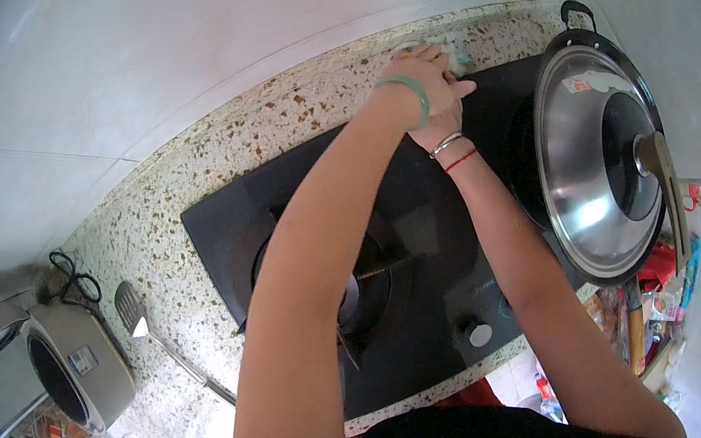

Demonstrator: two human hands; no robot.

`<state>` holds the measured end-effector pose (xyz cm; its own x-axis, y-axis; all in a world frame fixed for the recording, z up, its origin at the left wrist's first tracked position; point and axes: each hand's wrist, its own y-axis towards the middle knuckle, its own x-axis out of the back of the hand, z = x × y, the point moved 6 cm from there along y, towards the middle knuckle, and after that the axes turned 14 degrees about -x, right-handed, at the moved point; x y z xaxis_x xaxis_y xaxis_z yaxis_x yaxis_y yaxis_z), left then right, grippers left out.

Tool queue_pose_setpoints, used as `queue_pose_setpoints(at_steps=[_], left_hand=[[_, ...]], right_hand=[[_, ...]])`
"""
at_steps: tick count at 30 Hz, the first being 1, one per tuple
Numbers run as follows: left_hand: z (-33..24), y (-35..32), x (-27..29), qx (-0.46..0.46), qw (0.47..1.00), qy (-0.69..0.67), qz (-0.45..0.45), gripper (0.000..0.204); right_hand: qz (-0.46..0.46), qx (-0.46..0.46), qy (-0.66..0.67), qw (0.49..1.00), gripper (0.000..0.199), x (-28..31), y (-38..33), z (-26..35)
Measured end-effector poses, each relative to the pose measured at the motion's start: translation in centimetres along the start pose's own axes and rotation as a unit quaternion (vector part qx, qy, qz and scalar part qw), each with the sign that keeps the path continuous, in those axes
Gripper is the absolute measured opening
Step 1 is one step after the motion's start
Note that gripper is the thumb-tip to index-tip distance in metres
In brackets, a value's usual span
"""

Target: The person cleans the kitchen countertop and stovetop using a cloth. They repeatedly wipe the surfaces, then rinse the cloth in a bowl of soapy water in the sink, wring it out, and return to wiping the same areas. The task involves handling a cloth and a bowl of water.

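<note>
My two hands are together at the back edge of the black gas hob (423,206), where it meets the speckled counter. My left hand (420,68), with a green bangle at the wrist, lies over my right one, its fingers bent down onto a pale whitish-green cloth (461,60). My right hand (447,116), wearing a silver bracelet and a red string, is partly covered by the left. Its fingers seem closed on the same cloth, with a thumb pointing right. Most of the cloth is hidden under the hands.
A large lidded wok (599,166) covers the hob's right side. Below my left arm sits a burner grate (370,276); a control knob (479,334) is near the front. A slotted turner (160,337) and a grey appliance (80,360) stand left on the speckled counter (155,225).
</note>
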<state>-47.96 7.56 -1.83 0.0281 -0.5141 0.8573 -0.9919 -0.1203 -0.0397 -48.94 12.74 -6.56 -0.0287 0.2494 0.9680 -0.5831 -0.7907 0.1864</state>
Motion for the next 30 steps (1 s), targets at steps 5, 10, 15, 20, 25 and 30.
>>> queue_pose_setpoints(at_steps=[5, 10, 15, 20, 25, 30], left_hand=[[1.6, -3.2, 0.7, 0.007, 1.0, -0.003, 0.015, 0.083], [3.8, -7.7, 1.7, 0.022, 0.998, -0.055, 0.025, 0.086], [5.5, -13.6, 3.6, 0.068, 0.994, -0.086, -0.018, 0.078], [8.0, -20.1, 4.4, -0.028, 0.999, -0.006, -0.015, 0.071], [9.4, -26.3, 6.4, 0.097, 0.995, -0.008, -0.016, 0.045], [10.3, -31.5, 8.1, 0.178, 0.981, -0.055, -0.057, 0.043]], right_hand=[[0.019, 0.032, 0.021, 0.999, 0.045, 1.8, -0.9, 3.5], [0.07, 0.131, -0.002, 0.989, 0.035, 1.6, -1.6, 8.4], [0.051, 0.245, 0.037, 0.968, 0.029, 1.8, -3.0, 13.7], [0.164, 0.291, 0.078, 0.939, 0.027, 0.8, -3.8, 19.4], [0.219, 0.349, 0.084, 0.907, 0.03, 0.1, -4.2, 25.4], [0.288, 0.354, 0.082, 0.886, 0.034, -0.5, -4.9, 30.7]])
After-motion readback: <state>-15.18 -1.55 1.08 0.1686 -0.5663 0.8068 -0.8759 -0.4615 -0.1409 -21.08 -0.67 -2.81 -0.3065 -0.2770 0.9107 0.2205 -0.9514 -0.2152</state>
